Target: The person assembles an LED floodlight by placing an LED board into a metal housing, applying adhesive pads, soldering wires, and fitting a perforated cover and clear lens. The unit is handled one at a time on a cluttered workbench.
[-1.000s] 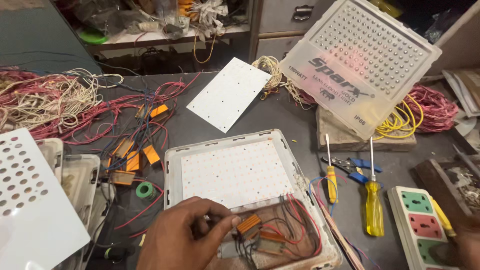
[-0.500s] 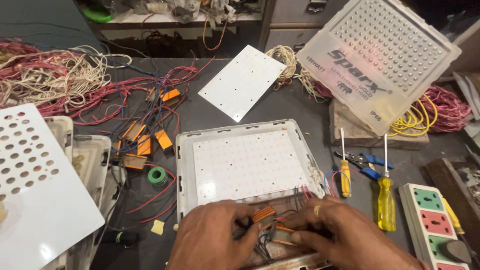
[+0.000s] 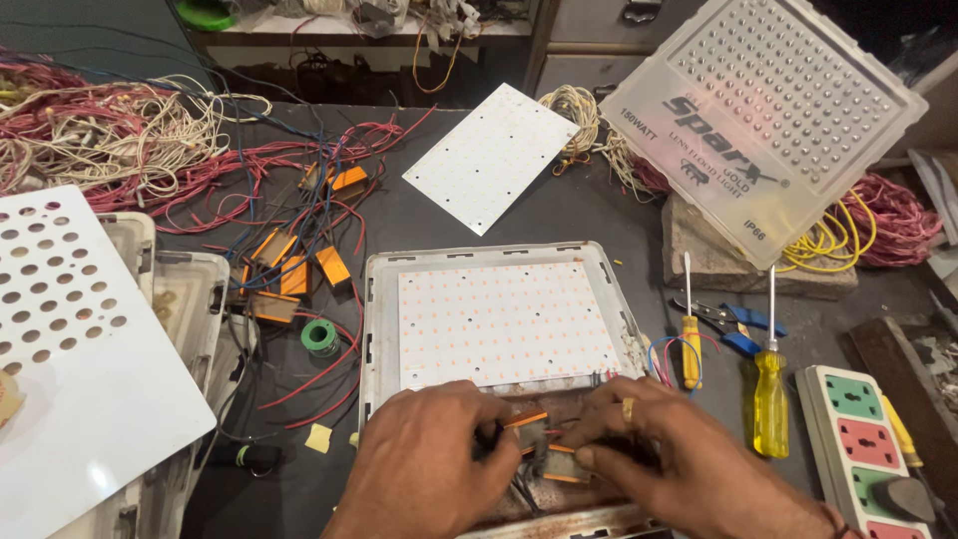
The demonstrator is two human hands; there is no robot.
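A grey flood-light housing (image 3: 377,299) lies open on the dark bench, with a white LED board (image 3: 504,321) in its upper part. At its lower end my left hand (image 3: 434,461) and my right hand (image 3: 664,457) meet over small orange driver modules (image 3: 527,421) and their wires. Both hands pinch at these modules; the left holds the one nearer the board, the right presses one lower down (image 3: 564,467). A ring sits on a right finger. The wiring under my hands is mostly hidden.
Two yellow-handled screwdrivers (image 3: 768,384) and blue pliers (image 3: 736,324) lie right of the housing, then a power strip (image 3: 856,439). A lens cover (image 3: 773,120) leans at back right, a spare white board (image 3: 491,155) behind. Wire tangles (image 3: 130,140), orange modules (image 3: 289,269), a solder spool (image 3: 320,337) and a perforated plate (image 3: 70,349) lie left.
A second ago only my left hand worked in the housing. My right hand has come in and both now grip the orange modules; the view has tilted slightly closer.
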